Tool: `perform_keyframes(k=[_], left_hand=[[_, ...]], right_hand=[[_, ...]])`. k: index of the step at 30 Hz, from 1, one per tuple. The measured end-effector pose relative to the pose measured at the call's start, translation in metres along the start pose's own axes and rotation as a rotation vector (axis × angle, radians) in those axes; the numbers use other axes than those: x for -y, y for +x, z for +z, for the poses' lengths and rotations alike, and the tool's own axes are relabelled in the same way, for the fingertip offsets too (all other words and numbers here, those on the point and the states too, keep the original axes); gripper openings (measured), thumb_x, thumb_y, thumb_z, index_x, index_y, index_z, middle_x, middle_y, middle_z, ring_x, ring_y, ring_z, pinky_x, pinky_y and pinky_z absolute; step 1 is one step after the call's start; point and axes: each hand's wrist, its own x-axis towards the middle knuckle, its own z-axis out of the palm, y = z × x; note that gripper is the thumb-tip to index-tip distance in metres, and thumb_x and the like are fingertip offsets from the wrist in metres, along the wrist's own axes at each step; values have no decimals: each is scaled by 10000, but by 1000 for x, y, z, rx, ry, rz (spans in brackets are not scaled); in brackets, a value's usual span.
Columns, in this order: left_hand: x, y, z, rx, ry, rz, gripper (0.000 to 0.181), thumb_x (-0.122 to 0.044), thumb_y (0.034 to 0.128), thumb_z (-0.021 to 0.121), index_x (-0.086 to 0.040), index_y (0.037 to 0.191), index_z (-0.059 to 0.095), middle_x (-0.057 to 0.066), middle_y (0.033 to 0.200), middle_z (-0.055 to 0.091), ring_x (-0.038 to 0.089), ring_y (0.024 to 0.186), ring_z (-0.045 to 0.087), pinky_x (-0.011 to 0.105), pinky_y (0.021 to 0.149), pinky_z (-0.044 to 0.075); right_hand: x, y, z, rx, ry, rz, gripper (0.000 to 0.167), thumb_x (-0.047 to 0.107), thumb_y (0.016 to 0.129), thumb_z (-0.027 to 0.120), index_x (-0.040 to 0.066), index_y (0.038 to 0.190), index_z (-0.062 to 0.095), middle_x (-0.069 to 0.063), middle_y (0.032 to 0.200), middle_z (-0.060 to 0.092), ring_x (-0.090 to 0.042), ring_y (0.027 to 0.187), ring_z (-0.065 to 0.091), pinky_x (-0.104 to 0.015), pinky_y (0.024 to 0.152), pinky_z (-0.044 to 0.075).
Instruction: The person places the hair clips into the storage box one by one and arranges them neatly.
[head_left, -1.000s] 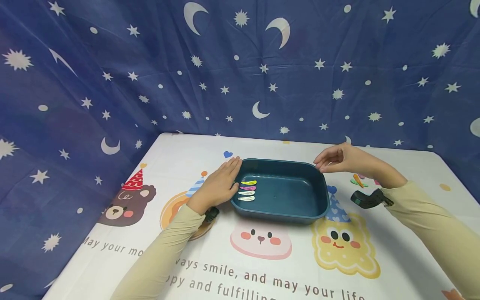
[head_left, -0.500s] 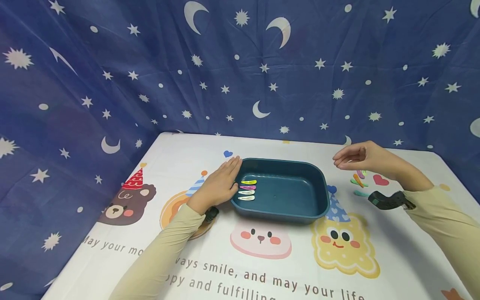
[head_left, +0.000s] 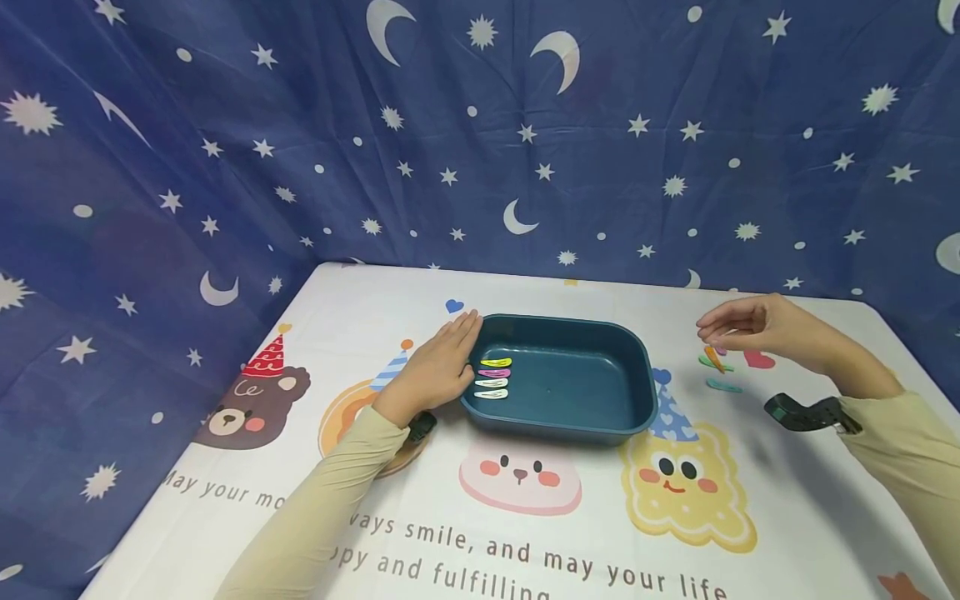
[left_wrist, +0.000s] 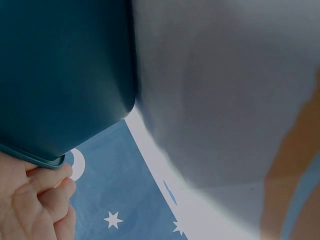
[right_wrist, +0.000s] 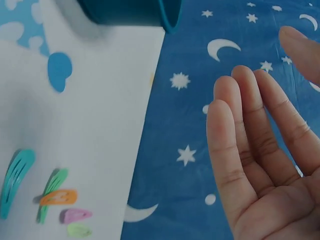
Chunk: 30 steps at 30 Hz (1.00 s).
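The left hand, fingers extended, is resting against the left of the teal bin; four clips are lying inside. Loose clips are lying rightward on the bench; the right hand is hovering nearby, thumb and fingers parted.

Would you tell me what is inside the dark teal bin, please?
A yellow clip, a pink clip and two white clips lie in the bin, at its left end. The near wall's inner face is hidden, and the left hand covers part of the rim.
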Motion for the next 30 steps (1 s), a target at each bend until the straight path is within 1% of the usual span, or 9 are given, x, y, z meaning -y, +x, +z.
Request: perform_keyframes(k=[4,7,13,15,18,24,29,30], left_hand=[[1,0,0,-8,-7,2,676,-177,898,435,6,1491,168,131,1578,161,261,1469,150,383,1208,156],[1,-1,0,-10,-7,2,674,-176,897,433,6,1491,172,130,1578,162,256,1469,147,384,1207,159],[1,0,0,0,-5,-8,679,-185,903,438,-5,1495,160,118,1582,151,243,1473,130,371,1210,145],[1,0,0,2,-6,-12,681,-188,904,441,-9,1496,155,115,1582,149,240,1474,126,365,1210,139],[1,0,0,0,-10,-10,686,-187,898,443,-7,1495,157,119,1580,155,242,1474,126,366,1210,139],[2,1,2,-1,-9,-11,689,-193,895,441,-10,1497,158,114,1581,155,238,1475,125,369,1210,142],[1,2,3,-2,-9,-7,690,-194,895,439,-9,1497,157,115,1581,157,242,1474,129,370,1210,143],[0,1,1,5,-9,-9,690,-190,898,443,-9,1497,151,117,1581,153,244,1474,127,370,1210,141]], right_hand=[[-11,-5,0,-17,23,13,314,103,838,684,15,1134,628,137,976,701,28,885,652,-156,712,537],[-20,-8,0,-21,33,16,306,90,847,671,27,1143,626,153,996,699,52,885,643,-169,695,538],[-38,-16,3,-33,36,7,353,119,859,664,-36,1169,601,172,1013,694,84,909,633,-139,721,537],[-43,-18,4,-46,30,25,348,122,858,666,-35,1163,607,189,992,686,97,901,622,-132,713,531],[-49,-20,6,-61,14,58,335,125,851,674,-24,1146,622,183,964,688,103,879,611,-122,700,521],[-65,-24,12,-75,-6,96,372,140,830,698,-67,1126,610,86,917,723,81,829,621,-122,681,516],[-76,-26,14,-67,-30,135,406,196,834,701,-50,1142,608,93,921,720,76,818,621,-142,677,514],[-78,-27,14,-67,-37,144,413,207,833,702,-49,1143,608,101,918,717,79,815,619,-143,677,513]])
